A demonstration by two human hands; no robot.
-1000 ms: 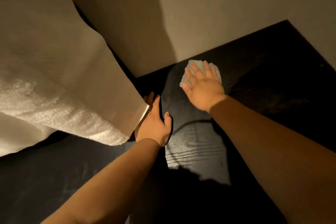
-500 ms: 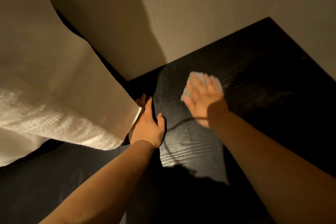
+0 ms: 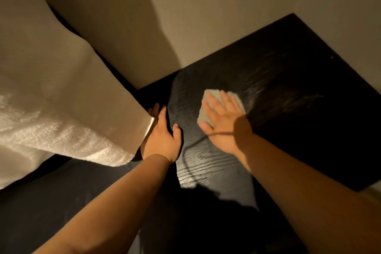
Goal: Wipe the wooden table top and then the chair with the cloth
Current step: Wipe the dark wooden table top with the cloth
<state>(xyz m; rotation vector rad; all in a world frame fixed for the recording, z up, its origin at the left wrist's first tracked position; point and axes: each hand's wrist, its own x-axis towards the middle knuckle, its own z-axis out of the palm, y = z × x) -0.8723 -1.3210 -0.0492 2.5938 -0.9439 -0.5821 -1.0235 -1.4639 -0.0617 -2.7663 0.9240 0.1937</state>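
head view: my right hand [image 3: 222, 123] presses the cloth [image 3: 208, 107] flat, fingers spread, mid-table [image 3: 288, 80] to rub it, while at nine o'clock my open left hand [image 3: 161, 138] steadies the edge.

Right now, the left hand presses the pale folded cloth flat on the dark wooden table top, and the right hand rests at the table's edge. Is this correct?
The hands are swapped. The head view shows the right hand pressing the pale folded cloth flat on the dark wooden table top; the left hand rests at its edge.
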